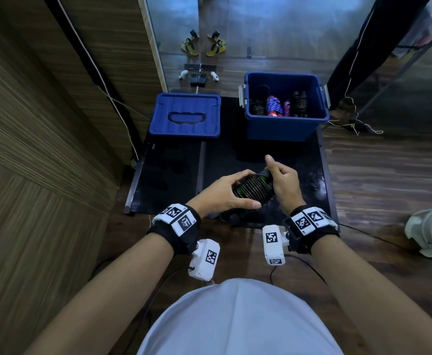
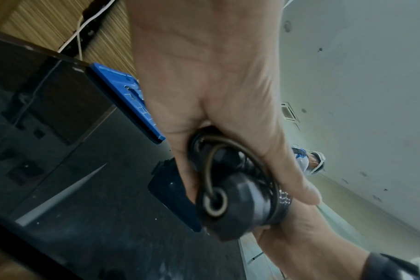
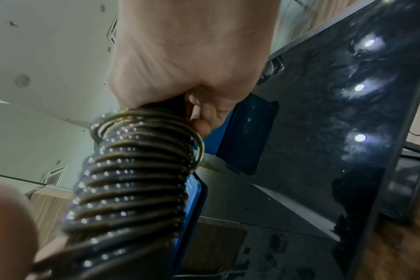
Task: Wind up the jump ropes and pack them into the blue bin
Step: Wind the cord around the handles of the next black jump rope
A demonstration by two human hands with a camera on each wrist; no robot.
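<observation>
- Your left hand (image 1: 225, 193) curls round one end of a wound black rope (image 1: 253, 188), thumb under it and fingers over the top.
- Your right hand (image 1: 284, 185) grips the other end, fingers wrapped round it and thumb sticking up.
- You hold the rope above the dark mat (image 1: 173, 170), near your body, not resting on anything.
- Its cord lies in tight, even turns round the handles; the left wrist view shows a loose loop running into a handle end (image 2: 215, 203).
- The bin (image 1: 286, 124) stands open at the far right of the mat, well apart from your hands, with several wound ropes (image 1: 276, 105) already inside.
- The lid (image 1: 185, 115) lies flat to its left.
- The step in hand looks like finishing the winding: securing the last turn so the bundle stays tight.
- Next, I judge, you need to keep a firm hold so nothing unwinds, reach forward and right, and set the bundle in the bin beside the others.
</observation>
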